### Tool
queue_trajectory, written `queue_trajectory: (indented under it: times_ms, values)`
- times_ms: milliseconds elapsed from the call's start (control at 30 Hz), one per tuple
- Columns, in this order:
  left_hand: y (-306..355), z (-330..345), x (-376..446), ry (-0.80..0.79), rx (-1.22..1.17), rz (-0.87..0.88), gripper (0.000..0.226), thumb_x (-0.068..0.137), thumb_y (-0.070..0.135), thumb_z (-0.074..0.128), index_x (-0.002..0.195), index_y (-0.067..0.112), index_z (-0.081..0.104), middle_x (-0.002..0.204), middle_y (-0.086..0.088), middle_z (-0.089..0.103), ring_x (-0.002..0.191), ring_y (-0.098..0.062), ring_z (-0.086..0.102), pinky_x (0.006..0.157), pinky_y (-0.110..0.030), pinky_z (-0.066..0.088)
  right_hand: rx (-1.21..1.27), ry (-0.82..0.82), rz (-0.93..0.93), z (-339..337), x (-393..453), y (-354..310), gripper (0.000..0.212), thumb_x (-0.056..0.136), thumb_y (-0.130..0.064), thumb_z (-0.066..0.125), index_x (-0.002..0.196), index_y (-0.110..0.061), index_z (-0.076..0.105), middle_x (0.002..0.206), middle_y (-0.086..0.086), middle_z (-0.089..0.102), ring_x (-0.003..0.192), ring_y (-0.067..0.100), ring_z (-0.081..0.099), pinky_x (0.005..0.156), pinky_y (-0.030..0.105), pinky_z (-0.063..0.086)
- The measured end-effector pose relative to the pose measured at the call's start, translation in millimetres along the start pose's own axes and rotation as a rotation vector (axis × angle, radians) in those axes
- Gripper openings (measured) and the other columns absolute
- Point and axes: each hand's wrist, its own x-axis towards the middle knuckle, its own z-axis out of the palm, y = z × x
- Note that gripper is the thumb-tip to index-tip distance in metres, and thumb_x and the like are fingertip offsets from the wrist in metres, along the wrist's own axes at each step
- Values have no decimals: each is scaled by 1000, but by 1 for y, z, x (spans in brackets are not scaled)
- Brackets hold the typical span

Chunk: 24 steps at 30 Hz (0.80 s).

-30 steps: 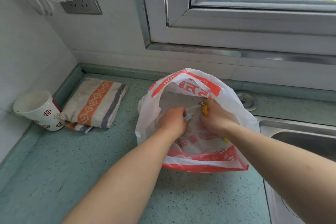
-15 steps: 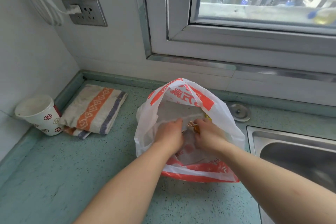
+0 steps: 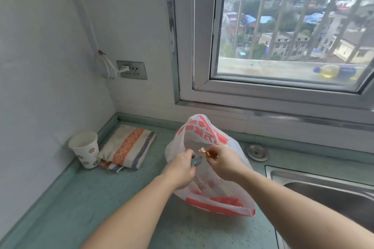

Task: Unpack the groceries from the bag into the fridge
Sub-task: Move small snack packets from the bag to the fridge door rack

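A white plastic bag (image 3: 212, 198) with red print lies open on the green countertop (image 3: 101, 198). Over its mouth, my left hand (image 3: 181, 168) grips a small blue-wrapped item (image 3: 196, 161). My right hand (image 3: 224, 162) pinches a small orange-brown wrapped sweet (image 3: 209, 153) with a twisted foil end. The two hands are close together, almost touching. What else lies inside the bag is hidden. No fridge is in view.
A paper cup (image 3: 85, 149) and a folded striped towel (image 3: 126, 147) sit in the left back corner. A steel sink (image 3: 323, 194) is at the right. A wall socket (image 3: 132, 69) with a white cable and a barred window (image 3: 293, 26) are behind.
Both hands have risen out of the bag, each now holding a small wrapped item above its mouth. The view has tilted up, showing more of the window.
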Motion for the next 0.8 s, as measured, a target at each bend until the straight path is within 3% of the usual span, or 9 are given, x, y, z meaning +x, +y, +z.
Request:
queue_trajectory:
  times_ms: [100,200,300,400,567,700,800]
  values:
    - [0,-30,-24,56,4,-6,11,96,28,51,106,24,50,102,0,62,86,-19,59,68,-34,46,12,32,-55,-8,-14,-25,16,95,-21,52,103,-17,65,95,0,67,84,17,59,75,29,50]
    - [1,-63,-42,116,14,1,24,91,25,57,115,22,51,111,0,62,95,-21,60,77,-32,49,-28,75,-85,-20,-34,-51,15,96,-23,52,105,-20,64,95,-4,64,82,13,55,67,20,43]
    - [8,-89,-56,178,-22,49,35,85,22,63,119,18,59,114,-3,61,99,-20,57,78,-24,42,-57,132,-43,-41,-51,-71,21,94,-25,53,111,-23,65,107,0,68,91,20,61,80,29,51]
    - [9,-108,-70,186,-82,104,27,82,22,67,109,16,65,103,-3,61,91,-17,56,77,-26,44,-30,208,18,-54,-69,-90,24,94,-24,50,114,-25,64,108,3,69,88,24,63,78,31,52]
    - [1,-124,-103,179,-324,119,16,87,37,66,92,22,61,87,4,68,70,-14,68,67,-31,56,-2,274,95,-46,-103,-118,23,95,-24,42,110,-22,60,90,0,62,71,18,57,61,28,45]
    - [18,-138,-122,161,-433,167,22,95,42,55,96,20,57,85,0,69,52,-7,65,53,-25,52,-12,339,193,-58,-130,-129,22,92,-26,40,94,-13,58,86,4,62,76,24,59,72,35,50]
    - [38,-141,-130,130,-431,232,20,94,37,58,103,21,52,97,-1,65,56,-7,64,46,-16,46,11,399,234,-78,-153,-129,25,93,-31,41,93,-13,59,91,6,64,82,25,60,78,36,52]
